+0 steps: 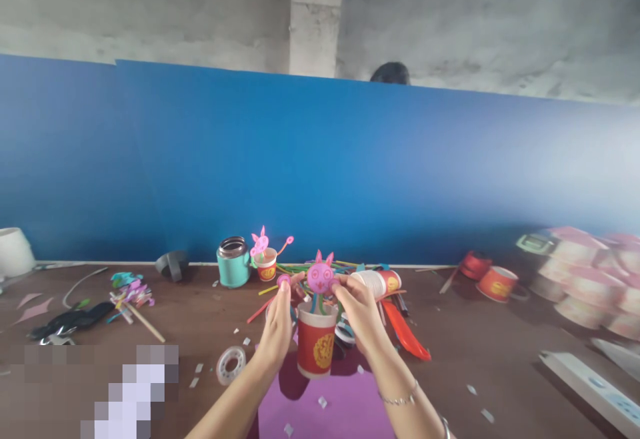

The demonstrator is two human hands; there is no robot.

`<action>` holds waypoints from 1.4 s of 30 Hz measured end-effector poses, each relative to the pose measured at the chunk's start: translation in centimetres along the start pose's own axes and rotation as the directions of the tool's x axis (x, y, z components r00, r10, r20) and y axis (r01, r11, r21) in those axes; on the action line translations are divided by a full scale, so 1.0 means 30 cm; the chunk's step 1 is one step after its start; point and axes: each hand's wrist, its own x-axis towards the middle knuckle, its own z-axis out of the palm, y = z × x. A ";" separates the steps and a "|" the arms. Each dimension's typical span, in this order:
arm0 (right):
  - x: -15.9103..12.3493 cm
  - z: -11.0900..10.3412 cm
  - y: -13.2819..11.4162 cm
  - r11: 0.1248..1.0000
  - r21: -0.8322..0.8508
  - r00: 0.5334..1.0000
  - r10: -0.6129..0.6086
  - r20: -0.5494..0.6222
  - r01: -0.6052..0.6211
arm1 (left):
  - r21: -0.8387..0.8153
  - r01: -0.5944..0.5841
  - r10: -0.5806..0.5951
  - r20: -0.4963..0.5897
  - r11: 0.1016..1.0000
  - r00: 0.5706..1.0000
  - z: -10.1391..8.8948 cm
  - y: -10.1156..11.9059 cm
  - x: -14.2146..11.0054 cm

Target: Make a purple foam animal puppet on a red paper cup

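In the head view a red paper cup with a gold emblem stands upright in front of me, its lower edge just over the purple paper. A pink paper animal face with pointed ears and drawn features rises above its rim, and blue and green strips stand in the cup. My left hand pinches a small pink paper disc to the left of the face. On the other side my right hand has its fingers closed on another small pink paper disc at the face's edge.
A similar finished-looking cup figure stands behind, beside a turquoise jar. A tape roll lies left, stacked paper bowls and a power strip right. Red cups, coloured strips and scraps are scattered around. A blue partition borders the table.
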 end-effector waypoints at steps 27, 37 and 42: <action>-0.019 0.002 0.023 0.967 -0.216 0.982 -0.104 0.158 0.137 | 0.039 0.025 -0.030 0.143 0.999 0.989 -0.005 0.047 0.018; -0.032 0.010 0.042 0.912 -0.345 0.967 -0.162 0.197 0.223 | 0.052 -0.042 0.035 0.135 0.998 0.990 -0.010 0.056 0.014; -0.038 0.020 0.058 0.927 -0.316 0.976 -0.167 0.142 0.204 | -0.020 -0.021 0.023 0.117 1.000 0.993 -0.010 0.039 0.013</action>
